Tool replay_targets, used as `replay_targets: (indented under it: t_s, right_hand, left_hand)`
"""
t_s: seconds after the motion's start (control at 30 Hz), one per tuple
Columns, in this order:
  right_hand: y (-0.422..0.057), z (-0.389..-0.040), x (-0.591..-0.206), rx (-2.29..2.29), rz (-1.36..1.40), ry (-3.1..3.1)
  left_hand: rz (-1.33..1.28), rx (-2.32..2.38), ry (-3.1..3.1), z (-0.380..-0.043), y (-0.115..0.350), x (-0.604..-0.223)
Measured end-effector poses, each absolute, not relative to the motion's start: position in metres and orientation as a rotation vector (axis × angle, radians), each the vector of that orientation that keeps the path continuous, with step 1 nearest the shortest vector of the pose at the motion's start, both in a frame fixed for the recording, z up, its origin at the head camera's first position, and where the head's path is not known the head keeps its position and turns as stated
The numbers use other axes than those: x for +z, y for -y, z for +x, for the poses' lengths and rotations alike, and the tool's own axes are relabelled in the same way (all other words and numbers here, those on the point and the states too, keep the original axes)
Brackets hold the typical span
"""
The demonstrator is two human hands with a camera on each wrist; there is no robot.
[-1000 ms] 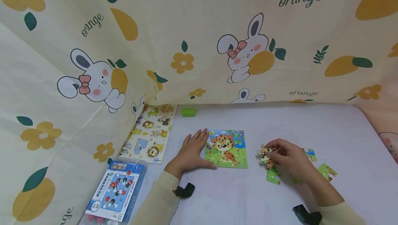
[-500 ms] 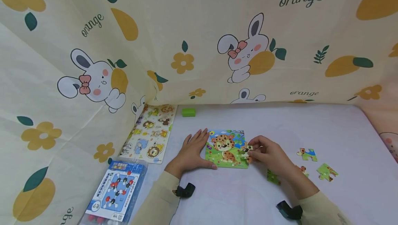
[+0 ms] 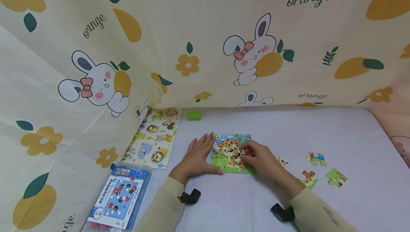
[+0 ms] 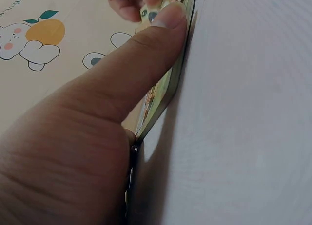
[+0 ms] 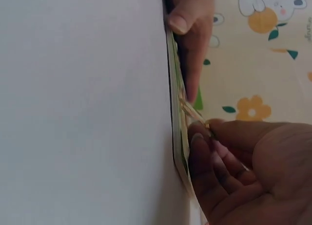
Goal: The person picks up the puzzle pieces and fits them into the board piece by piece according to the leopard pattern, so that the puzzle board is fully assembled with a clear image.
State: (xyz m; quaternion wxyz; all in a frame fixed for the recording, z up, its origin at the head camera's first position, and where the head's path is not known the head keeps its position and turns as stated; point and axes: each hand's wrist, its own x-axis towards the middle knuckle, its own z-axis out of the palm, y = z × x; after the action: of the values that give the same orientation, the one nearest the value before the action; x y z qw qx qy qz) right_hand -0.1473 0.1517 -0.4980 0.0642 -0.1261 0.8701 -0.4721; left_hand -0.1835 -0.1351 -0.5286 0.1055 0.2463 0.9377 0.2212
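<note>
In the head view a square puzzle board [image 3: 218, 163] with a spotted leopard cub picture lies flat on the table. My left hand [image 3: 196, 159] rests against its left side, fingers straight and spread, thumb along the near edge. Over the board's right half, my right hand [image 3: 263, 159] pinches a puzzle piece [image 3: 237, 156] with a cub's face between thumb and fingertips. The right wrist view shows that puzzle piece [image 5: 194, 110] tilted against the board [image 5: 176, 137]; how far it touches cannot be told. Fingers hide the board's right edge.
Several loose puzzle pieces [image 3: 336, 177] lie to the right, one partly behind the right forearm. A green block [image 3: 194, 116] stands at the back. On the left are an animal picture board [image 3: 157, 139] and a blue-and-white boxed set [image 3: 118, 196]. A printed curtain [image 3: 205, 40] hangs behind.
My right hand has carried the puzzle piece leftward from the loose pieces onto the board's picture. The left hand has stayed in place.
</note>
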Motion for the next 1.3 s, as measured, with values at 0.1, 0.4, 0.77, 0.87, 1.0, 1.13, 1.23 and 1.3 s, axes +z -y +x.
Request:
replay_targets:
  t_s: [0.1, 0.4, 0.77, 0.87, 1.0, 1.13, 1.23, 1.3]
  right_hand:
    - [-0.143, -0.15, -0.5, -1.441, -0.364, -2.636]
    - [-0.125, -0.161, -0.505, -1.373, -0.289, -2.715]
    - [-0.115, -0.165, -0.5, -1.187, -0.26, -2.839]
    - [-0.114, -0.162, -0.498, -1.165, -0.265, -2.87]
    - [-0.114, -0.156, -0.493, -1.134, -0.288, -2.913]
    - [-0.115, -0.148, -0.486, -1.05, -0.354, -2.934]
    - [-0.118, -0.143, -0.482, -0.879, -0.547, -2.967]
    - [-0.119, -0.139, -0.48, -0.725, -0.713, -2.973]
  left_hand:
    - [0.73, 0.662, -2.762, -0.183, 0.135, -0.529]
    - [0.733, 0.648, -2.766, -0.184, 0.135, -0.528]
    - [0.733, 0.646, -2.769, -0.183, 0.136, -0.529]
    - [0.732, 0.646, -2.768, -0.183, 0.136, -0.529]
    - [0.733, 0.647, -2.766, -0.182, 0.136, -0.528]
    - [0.73, 0.66, -2.771, -0.182, 0.135, -0.528]
    - [0.727, 0.659, -2.778, -0.183, 0.135, -0.527]
    - [0.726, 0.658, -2.78, -0.183, 0.135, -0.527]
